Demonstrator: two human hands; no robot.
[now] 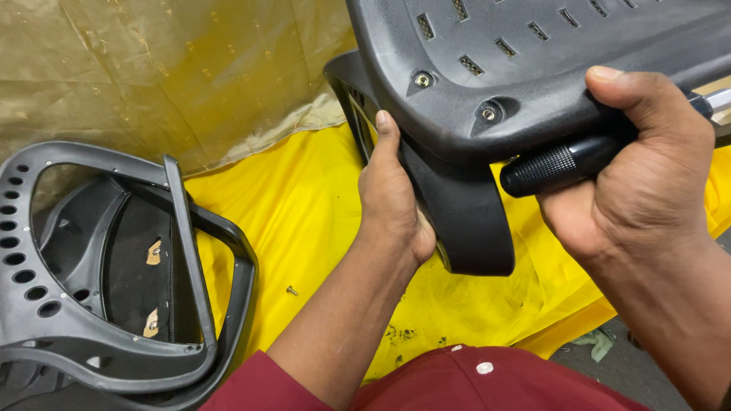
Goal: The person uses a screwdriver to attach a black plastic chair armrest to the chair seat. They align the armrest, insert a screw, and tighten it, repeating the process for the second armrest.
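Observation:
A black plastic chair seat base (518,84) with slots and two bolts fills the upper right. Below it curves a black armrest bracket (468,221), and my left hand (390,198) presses flat against its left side. My right hand (643,164) is closed around the black knurled handle of a tool (560,164), whose metal shaft runs off to the right. The tool handle lies against the underside edge of the seat base.
A black chair back frame (99,304) with round holes lies at the lower left. A small loose screw (292,290) rests on the yellow cloth (304,205). A golden sheet (167,68) covers the back. My maroon sleeve (457,380) is at the bottom.

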